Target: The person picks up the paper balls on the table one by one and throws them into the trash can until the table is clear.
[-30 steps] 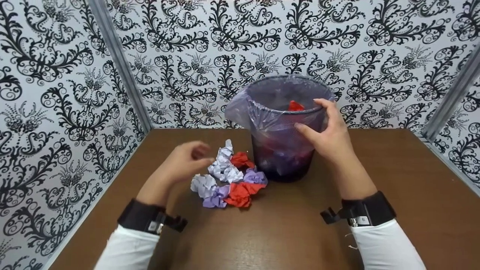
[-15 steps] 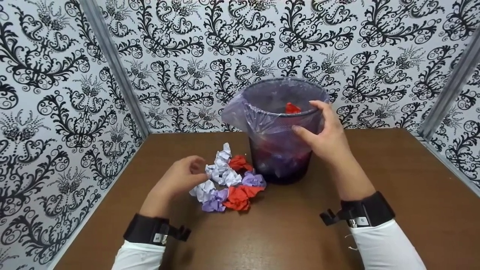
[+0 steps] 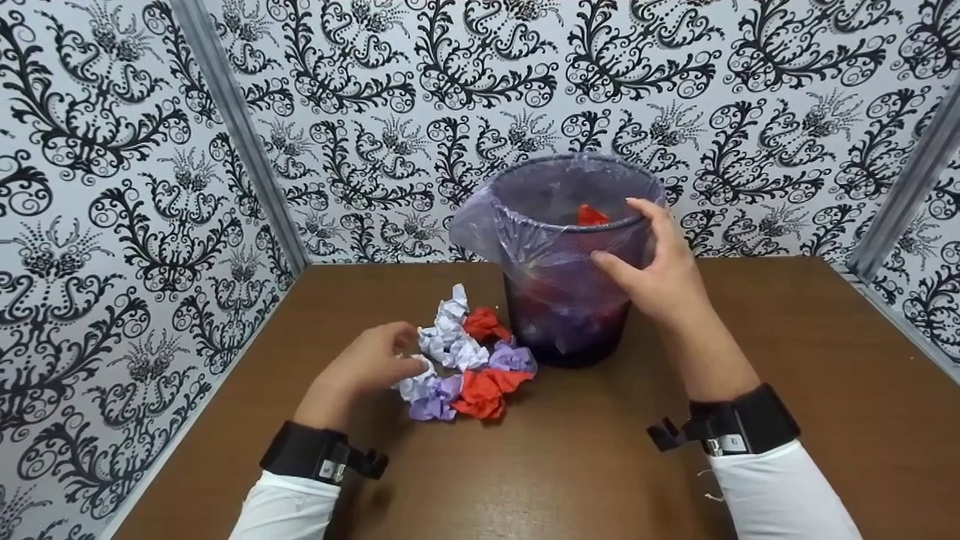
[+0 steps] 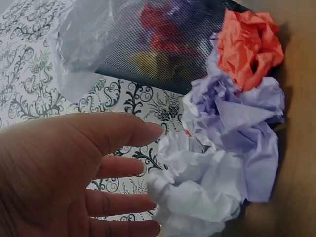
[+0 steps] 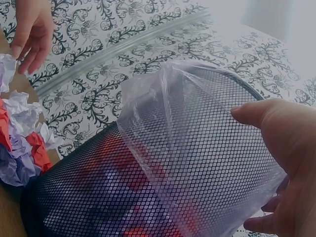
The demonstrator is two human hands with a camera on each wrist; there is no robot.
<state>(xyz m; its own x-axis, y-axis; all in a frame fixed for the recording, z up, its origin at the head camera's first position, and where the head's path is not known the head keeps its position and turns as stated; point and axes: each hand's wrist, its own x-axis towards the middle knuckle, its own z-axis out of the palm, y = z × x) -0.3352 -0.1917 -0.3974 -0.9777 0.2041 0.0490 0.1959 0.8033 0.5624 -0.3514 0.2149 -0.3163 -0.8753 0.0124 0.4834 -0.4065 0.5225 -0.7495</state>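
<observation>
My right hand [image 3: 664, 274] grips the rim of a dark mesh wastebasket [image 3: 570, 322], thumb outside and a finger over the edge. A thin purple bin liner [image 3: 536, 247] is folded over that rim. Red crumpled paper [image 3: 592, 215] shows inside. My left hand [image 4: 64, 173] is beside a white crumpled paper ball [image 4: 197, 192], fingers extended with fingertips right at its side and the thumb apart. Purple crumpled paper [image 3: 435, 399] and a red crumpled paper ball [image 3: 484, 391] lie against it in a loose heap.
More white crumpled paper [image 3: 452, 330], a red ball [image 3: 486, 324] and a purple one [image 3: 512, 358] lie against the wastebasket's left side. All stand on a brown table [image 3: 525, 480]. Patterned wall panels [image 3: 360, 150] rise behind and at the sides.
My left hand has moved down and slightly right, from above the heap to the white paper ball at its left. My right hand keeps its hold on the wastebasket.
</observation>
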